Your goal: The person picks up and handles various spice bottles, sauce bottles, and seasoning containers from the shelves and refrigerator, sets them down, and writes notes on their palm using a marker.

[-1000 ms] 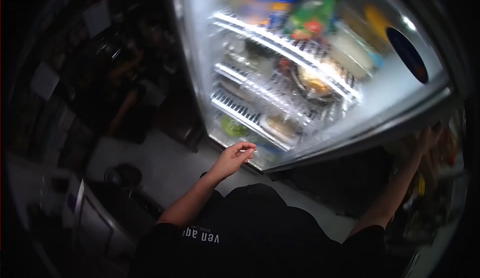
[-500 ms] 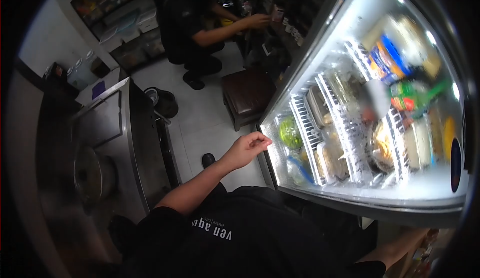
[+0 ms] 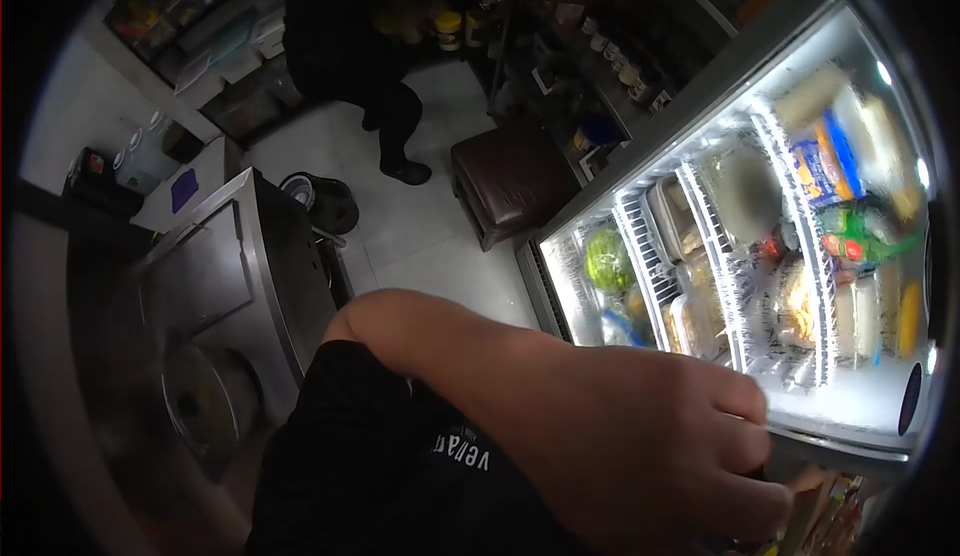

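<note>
Filling the right of the head view, a brightly lit, white-lined refrigerator (image 3: 865,404) is tipped by my viewpoint so that its long axis runs across from its base, at left, to its top lights, at right. Facing it at far left I find a grey stainless-steel counter (image 3: 195,256); between them, at the top, is a person in black clothing (image 3: 340,46), one bare arm extended rightward. A square, dark-brown padded stool (image 3: 510,171) stands near the refrigerator's base. In the foreground the wearer's bare left hand (image 3: 670,446), seen from the back, ends a forearm that slants from upper left to lower right across a black short-sleeved shirt (image 3: 330,456). Its fingers bend and point right, toward the refrigerator's near lower edge, which they overlap in my view; I cannot tell whether they touch it. The pads are hidden, so I cannot tell whether they pinch anything. The right hand is out of my sight, leaving the left as the nearer visible one. From it, the lit interior lies above and slightly right, farther from the camera. Smallest are a round, green, striped fruit (image 3: 608,259) beside the base and coloured packets (image 3: 835,511), partly hidden, just right of the fingers.
</note>
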Tool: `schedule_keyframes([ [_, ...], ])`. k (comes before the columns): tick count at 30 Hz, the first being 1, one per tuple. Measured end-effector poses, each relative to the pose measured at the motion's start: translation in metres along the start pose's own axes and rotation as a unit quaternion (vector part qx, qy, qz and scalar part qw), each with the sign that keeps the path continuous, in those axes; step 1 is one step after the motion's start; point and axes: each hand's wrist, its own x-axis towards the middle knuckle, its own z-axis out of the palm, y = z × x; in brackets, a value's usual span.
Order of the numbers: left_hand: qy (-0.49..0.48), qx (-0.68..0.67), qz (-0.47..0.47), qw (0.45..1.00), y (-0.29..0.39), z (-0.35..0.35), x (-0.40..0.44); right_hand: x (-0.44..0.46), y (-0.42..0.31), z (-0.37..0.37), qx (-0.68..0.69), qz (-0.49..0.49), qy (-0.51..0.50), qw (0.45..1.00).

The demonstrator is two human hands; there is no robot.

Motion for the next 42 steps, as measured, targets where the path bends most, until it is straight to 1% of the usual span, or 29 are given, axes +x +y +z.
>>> schedule_keyframes([
  [1,0.011,-0.007,0.032,0.999,-0.002,-0.009,0.003,-0.020,-0.004,0.023,-0.011,0.034,-0.079,0.996],
  [2,0.014,0.077,0.057,0.995,-0.001,-0.019,0.004,-0.037,-0.009,0.043,-0.021,0.064,-0.160,0.985],
  [4,0.022,0.154,0.074,0.985,0.006,-0.051,0.005,-0.066,-0.021,0.077,-0.037,0.110,-0.314,0.942],
  [5,0.013,0.068,-0.018,0.997,0.016,-0.077,0.006,-0.077,-0.031,0.087,-0.044,0.126,-0.376,0.917],
  [7,0.003,-0.031,-0.099,0.995,0.012,-0.108,-0.002,-0.091,-0.051,0.103,-0.052,0.134,-0.451,0.881],
  [10,-0.068,-0.123,-0.034,0.989,-0.008,-0.128,-0.025,-0.093,-0.094,0.125,-0.054,0.115,-0.514,0.848],
  [11,0.042,-0.013,0.035,0.998,-0.011,-0.130,-0.029,-0.090,-0.110,0.132,-0.055,0.101,-0.524,0.844],
  [13,0.167,0.087,0.105,0.977,-0.014,-0.125,-0.042,-0.078,-0.142,0.147,-0.050,0.076,-0.535,0.840],
  [14,0.223,0.073,0.083,0.969,-0.014,-0.120,-0.053,-0.067,-0.163,0.154,-0.042,0.065,-0.538,0.840],
  [15,0.224,0.046,0.056,0.972,-0.014,-0.136,-0.048,-0.053,-0.189,0.170,-0.015,0.087,-0.537,0.839],
  [17,0.229,-0.009,0.003,0.973,-0.014,-0.167,-0.038,-0.021,-0.237,0.188,-0.051,-0.046,-0.504,0.861],
  [18,0.086,-0.161,-0.067,0.981,-0.024,-0.189,-0.029,-0.006,-0.274,0.181,-0.056,-0.061,-0.509,0.857],
  [20,-0.044,-0.281,-0.159,0.945,-0.023,-0.197,-0.032,0.017,-0.329,0.183,-0.075,-0.114,-0.513,0.847],
  [21,-0.014,-0.315,-0.170,0.934,-0.021,-0.183,-0.032,0.029,-0.345,0.192,-0.085,-0.149,-0.505,0.846],
  [22,0.003,-0.318,-0.186,0.930,-0.022,-0.177,-0.031,0.037,-0.362,0.201,-0.093,-0.146,-0.497,0.850],
  [23,0.020,-0.322,-0.202,0.925,-0.024,-0.172,-0.030,0.040,-0.378,0.207,-0.032,-0.139,-0.518,0.843],
  [25,0.006,-0.326,-0.180,0.928,-0.033,-0.170,-0.027,0.045,-0.407,0.221,-0.109,-0.208,-0.519,0.822],
  [26,-0.004,-0.330,-0.172,0.928,-0.038,-0.171,-0.027,0.042,-0.419,0.224,-0.075,-0.254,-0.533,0.804],
  [28,0.026,-0.228,-0.097,0.968,-0.047,-0.167,-0.031,0.044,-0.425,0.246,-0.087,-0.236,-0.554,0.794],
  [30,0.040,-0.181,-0.056,0.981,-0.055,-0.179,-0.031,0.046,-0.426,0.273,-0.121,-0.242,-0.576,0.771],
  [31,-0.068,-0.260,-0.102,0.958,-0.061,-0.199,-0.029,0.048,-0.423,0.284,-0.130,-0.238,-0.589,0.762],
  [33,-0.182,-0.339,-0.141,0.912,-0.059,-0.215,-0.036,0.052,-0.416,0.294,-0.137,-0.232,-0.595,0.758],
  [34,-0.107,-0.172,-0.164,0.966,-0.049,-0.212,-0.049,0.054,-0.413,0.293,-0.138,-0.218,-0.597,0.760],
  [36,-0.033,0.009,-0.178,0.983,-0.044,-0.220,-0.069,0.060,-0.409,0.293,-0.157,-0.223,-0.588,0.762],
  [38,-0.016,0.102,-0.126,0.987,-0.045,-0.230,-0.084,0.063,-0.405,0.287,-0.200,-0.239,-0.574,0.757],
  [39,0.015,0.131,-0.154,0.979,-0.043,-0.229,-0.099,0.062,-0.405,0.281,-0.201,-0.202,-0.589,0.756],
  [40,0.047,0.158,-0.182,0.969,-0.039,-0.226,-0.115,0.061,-0.396,0.281,-0.192,-0.202,-0.588,0.760],
  [41,0.046,0.152,-0.183,0.970,-0.032,-0.221,-0.126,0.057,-0.390,0.277,-0.182,-0.201,-0.585,0.764],
  [42,0.091,0.162,-0.238,0.953,-0.023,-0.214,-0.137,0.052,-0.385,0.272,-0.177,-0.181,-0.575,0.778],
])
